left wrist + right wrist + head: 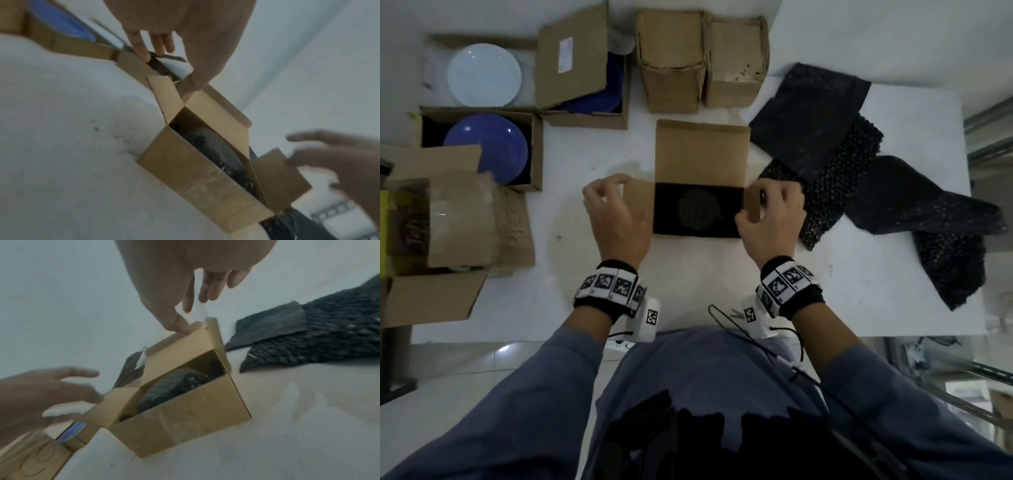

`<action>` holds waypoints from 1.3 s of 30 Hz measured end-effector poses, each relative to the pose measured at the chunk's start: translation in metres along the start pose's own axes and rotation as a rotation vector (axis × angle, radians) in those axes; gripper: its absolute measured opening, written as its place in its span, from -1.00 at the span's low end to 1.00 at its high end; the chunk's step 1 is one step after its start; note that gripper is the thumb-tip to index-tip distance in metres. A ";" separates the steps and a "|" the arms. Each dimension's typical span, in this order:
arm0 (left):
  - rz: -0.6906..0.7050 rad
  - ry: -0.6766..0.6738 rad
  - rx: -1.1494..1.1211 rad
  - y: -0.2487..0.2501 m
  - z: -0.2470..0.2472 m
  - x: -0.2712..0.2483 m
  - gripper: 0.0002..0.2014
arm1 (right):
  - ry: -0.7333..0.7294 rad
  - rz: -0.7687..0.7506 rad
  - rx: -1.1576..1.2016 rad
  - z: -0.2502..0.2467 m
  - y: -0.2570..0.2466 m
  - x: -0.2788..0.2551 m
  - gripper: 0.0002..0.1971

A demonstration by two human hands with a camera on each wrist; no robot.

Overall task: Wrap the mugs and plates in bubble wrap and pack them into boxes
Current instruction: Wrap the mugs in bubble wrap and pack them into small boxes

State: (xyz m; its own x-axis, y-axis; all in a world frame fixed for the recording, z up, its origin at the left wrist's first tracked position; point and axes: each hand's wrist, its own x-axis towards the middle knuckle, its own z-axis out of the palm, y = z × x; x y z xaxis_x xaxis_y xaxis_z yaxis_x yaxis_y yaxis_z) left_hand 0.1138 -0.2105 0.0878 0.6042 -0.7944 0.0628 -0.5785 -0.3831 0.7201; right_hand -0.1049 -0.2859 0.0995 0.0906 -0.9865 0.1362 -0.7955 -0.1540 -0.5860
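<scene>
Boxes take up most of the white counter: I count seven in the head view. Two closed ones stand side by side at the far edge. Three open ones at the far left each hold a plate: one white plate and two blue plates, the third half hidden under a raised flap. A larger taped box sits at the near left.

The seventh, a small open box, stands in the middle between both hands, its far flap tilted back. Inside it lies one round bundle wrapped in dark bubble wrap; I cannot tell whether it is a mug or a plate.

Loose sheets of black bubble wrap overlap to the right of that box, too tangled to count exactly.

The left hand has its fingers curled over the box's left side flap. The left wrist view shows the thumb pressed against that upright flap with the fingers behind it. The right hand pinches the right side flap. The right wrist view shows the thumb on the flap's upper edge and clear tape across the box's near wall, which the head view hides. Both wrist views are blurred.
</scene>
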 end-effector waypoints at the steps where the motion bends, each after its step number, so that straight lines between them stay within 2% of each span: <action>1: -0.112 -0.017 -0.088 -0.003 -0.001 -0.002 -0.41 | 0.004 0.059 0.026 0.000 0.005 -0.003 -0.52; 3: -0.237 -0.098 -0.264 -0.006 0.001 -0.007 -0.32 | -0.064 0.151 0.161 0.002 0.014 -0.008 -0.48; 7: -0.067 -0.182 -0.236 0.005 0.015 -0.024 -0.32 | -0.183 0.103 0.254 0.012 0.017 -0.019 -0.53; 11: 0.163 -0.348 0.114 -0.003 0.032 -0.033 -0.52 | -0.225 -0.012 0.203 0.022 0.019 -0.026 -0.64; 17: 0.228 -0.350 0.161 -0.009 0.032 -0.022 -0.78 | -0.289 -0.109 0.057 0.032 0.034 -0.030 -0.66; 20: 0.284 -0.379 0.160 -0.011 0.030 -0.008 -0.82 | -0.247 -0.111 0.063 0.032 0.036 -0.021 -0.78; 23: 0.213 -0.423 0.091 -0.010 0.029 0.009 -0.79 | -0.254 -0.043 0.060 0.031 0.033 -0.005 -0.87; 25: 0.044 -0.407 -0.009 -0.004 0.029 0.021 -0.63 | -0.290 0.014 0.038 0.033 0.028 0.006 -0.86; 26: -0.083 -0.391 -0.075 -0.001 0.028 0.028 -0.49 | -0.305 0.057 0.040 0.034 0.025 0.010 -0.77; 28: -0.300 -0.423 -0.163 0.002 0.028 0.045 -0.10 | -0.335 0.224 0.119 0.031 0.022 0.022 -0.40; 29: -0.349 -0.475 -0.161 0.003 0.028 0.053 0.08 | -0.367 0.321 0.174 0.029 0.021 0.028 -0.22; 30: -0.357 -0.536 -0.135 0.003 0.027 0.060 0.16 | -0.417 0.390 0.203 0.028 0.021 0.035 -0.09; 31: -0.339 -0.583 -0.105 0.004 0.026 0.066 0.12 | -0.468 0.405 0.202 0.027 0.022 0.041 -0.02; 33: -0.307 -0.609 -0.067 0.003 0.024 0.072 -0.12 | -0.519 0.320 0.194 0.028 0.021 0.049 -0.02; 36: -0.217 -0.574 -0.099 -0.002 0.020 0.063 -0.31 | -0.464 0.194 0.235 0.031 0.024 0.044 -0.19; 38: -0.126 -0.578 -0.157 -0.007 0.016 0.054 -0.36 | -0.411 0.131 0.293 0.030 0.032 0.030 -0.29; 39: -0.103 -0.606 -0.213 -0.009 0.013 0.050 -0.35 | -0.411 0.101 0.325 0.029 0.038 0.024 -0.27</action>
State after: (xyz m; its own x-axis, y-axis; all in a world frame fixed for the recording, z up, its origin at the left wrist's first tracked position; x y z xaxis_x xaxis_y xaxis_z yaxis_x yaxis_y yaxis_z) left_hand 0.1425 -0.2527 0.0756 0.1988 -0.9076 -0.3699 -0.3749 -0.4191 0.8269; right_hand -0.1154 -0.3166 0.0576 0.3028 -0.9274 -0.2195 -0.5917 -0.0023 -0.8061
